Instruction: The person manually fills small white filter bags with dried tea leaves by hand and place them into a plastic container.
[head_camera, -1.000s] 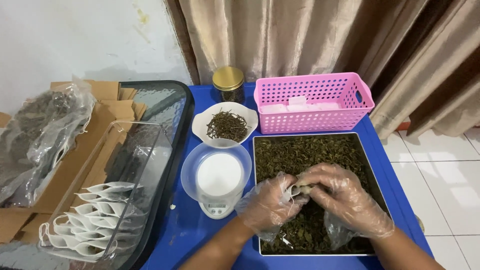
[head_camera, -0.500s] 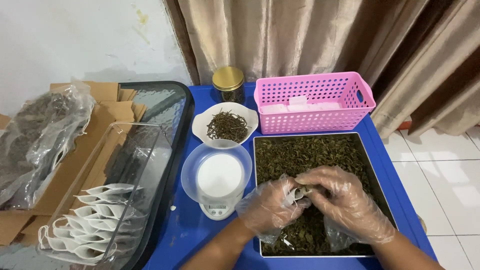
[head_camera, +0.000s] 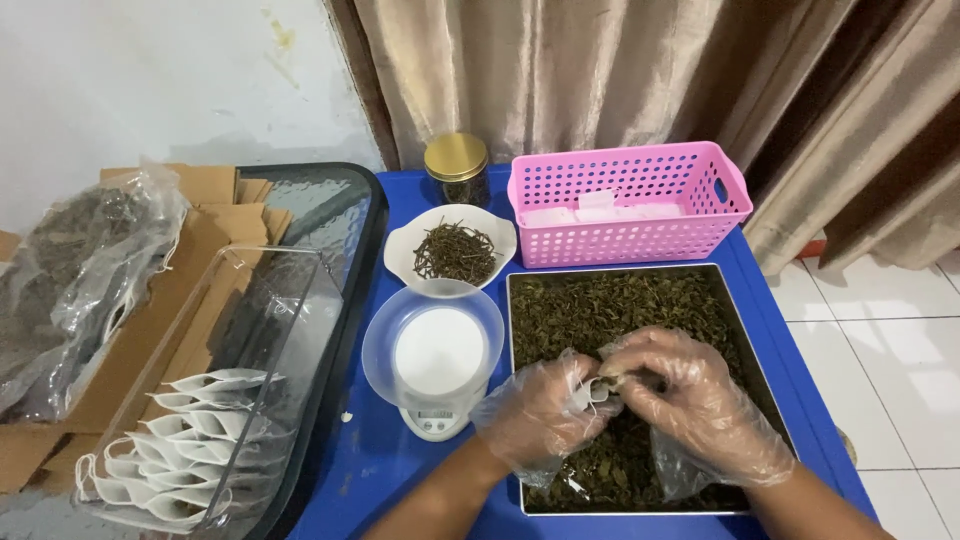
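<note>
Both my hands wear loose clear plastic gloves and meet over a metal tray (head_camera: 752, 330) full of dried green leaves (head_camera: 620, 310). My left hand (head_camera: 540, 415) pinches a small white filter bag (head_camera: 598, 390), holding it just above the leaves. My right hand (head_camera: 690, 400) touches the bag's mouth with its fingertips, closed around a pinch of leaves. A small white scale (head_camera: 437, 415) with a clear bowl (head_camera: 432, 345) on it stands just left of the tray.
A white bowl of dark twigs (head_camera: 455, 250), a gold-lidded jar (head_camera: 457, 170) and a pink basket (head_camera: 630, 205) stand at the back of the blue table (head_camera: 400, 470). At left, a clear box (head_camera: 290, 330) of white bags, cardboard and a plastic bag of leaves (head_camera: 70, 270).
My hands stayed together over the tray; the fingers shifted slightly on the filter bag. Nothing else moved.
</note>
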